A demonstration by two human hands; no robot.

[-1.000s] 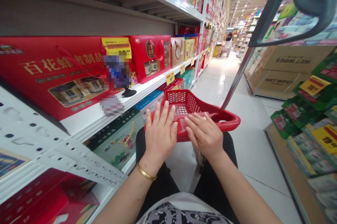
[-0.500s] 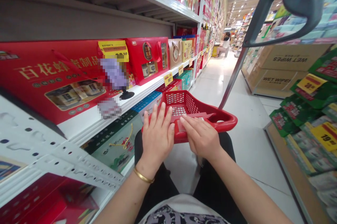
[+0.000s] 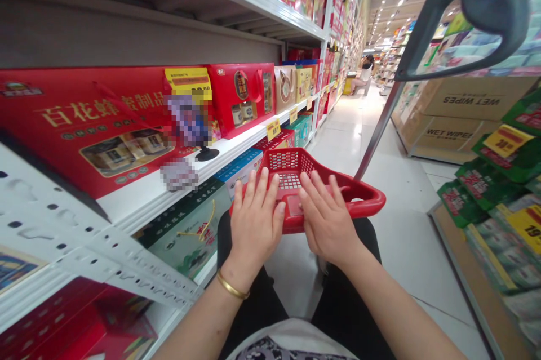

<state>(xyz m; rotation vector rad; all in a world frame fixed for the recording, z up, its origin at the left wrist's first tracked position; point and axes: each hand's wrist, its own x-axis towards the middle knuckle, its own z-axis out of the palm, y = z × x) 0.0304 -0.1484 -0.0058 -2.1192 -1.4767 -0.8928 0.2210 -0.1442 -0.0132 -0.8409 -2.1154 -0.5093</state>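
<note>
A red plastic shopping basket with perforated walls sits in front of my knees. Over the left part of its near rim lies my left hand, palm down, fingers stretched out, a gold bangle on the wrist. My right hand is palm down over the rim on the other side, its fingers spread, holding nothing. Between the two hands the rim's flat middle shows. Whether the palms press on the rim is hidden. A slanted metal pole with a grey looped handle rises beyond the basket's right corner.
White shelving on the left carries red gift boxes with yellow price tags. A blurred-out item on a small black stand stands at the shelf edge. Wet-wipes cartons and green packs are on the right. A person sits far down the aisle.
My right hand's fingers have spread and straightened, pointing more forward. The left hand stays nearly in place on the basket rim. The view has shifted slightly.
</note>
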